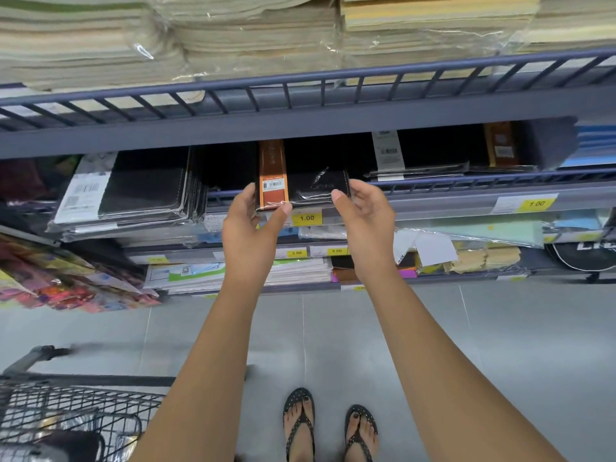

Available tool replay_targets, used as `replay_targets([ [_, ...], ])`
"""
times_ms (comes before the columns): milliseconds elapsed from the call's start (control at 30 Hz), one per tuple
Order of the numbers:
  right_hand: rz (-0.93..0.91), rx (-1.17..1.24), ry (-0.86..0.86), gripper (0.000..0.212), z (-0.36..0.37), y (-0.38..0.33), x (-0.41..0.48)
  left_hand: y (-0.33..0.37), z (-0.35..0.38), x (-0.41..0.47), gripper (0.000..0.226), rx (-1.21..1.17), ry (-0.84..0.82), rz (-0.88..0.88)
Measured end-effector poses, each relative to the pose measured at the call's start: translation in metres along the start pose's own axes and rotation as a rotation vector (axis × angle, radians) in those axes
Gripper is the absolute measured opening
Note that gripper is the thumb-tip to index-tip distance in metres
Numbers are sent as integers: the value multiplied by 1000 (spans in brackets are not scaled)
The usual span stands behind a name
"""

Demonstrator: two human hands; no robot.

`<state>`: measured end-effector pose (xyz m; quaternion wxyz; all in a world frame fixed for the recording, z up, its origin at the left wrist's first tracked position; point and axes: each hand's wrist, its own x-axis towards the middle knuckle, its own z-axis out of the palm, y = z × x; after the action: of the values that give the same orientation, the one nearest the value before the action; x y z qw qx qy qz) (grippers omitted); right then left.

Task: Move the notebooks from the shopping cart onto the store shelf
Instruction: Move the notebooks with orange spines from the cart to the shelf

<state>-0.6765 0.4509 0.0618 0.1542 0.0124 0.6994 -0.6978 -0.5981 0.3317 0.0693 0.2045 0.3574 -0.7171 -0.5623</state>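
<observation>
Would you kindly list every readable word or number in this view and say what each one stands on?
"1.00": yellow price tag on the shelf rail, below the held notebook.
"1 00": yellow tag further right on that rail.
"3 00": tag on the lower rail.
"5 00": tag beside it.
Barcode labels on the notebook bands: too small to read.

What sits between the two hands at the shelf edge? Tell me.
Head view: a black notebook with an orange band, gripped by left hand and right hand.
</observation>
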Motion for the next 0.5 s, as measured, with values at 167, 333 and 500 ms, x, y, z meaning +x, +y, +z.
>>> replay_targets([
  [167,43,-71,19,46,-10,-1,-25,7,-6,-26,69,0,47,-142],
  [333,53,-471,-55,44,-16,12,-85,2,-33,-84,62,310,107,-146],
  [500,-53,-836,-260,48,-4,-2,-161,-6,-89,-130,46,782,7,95],
])
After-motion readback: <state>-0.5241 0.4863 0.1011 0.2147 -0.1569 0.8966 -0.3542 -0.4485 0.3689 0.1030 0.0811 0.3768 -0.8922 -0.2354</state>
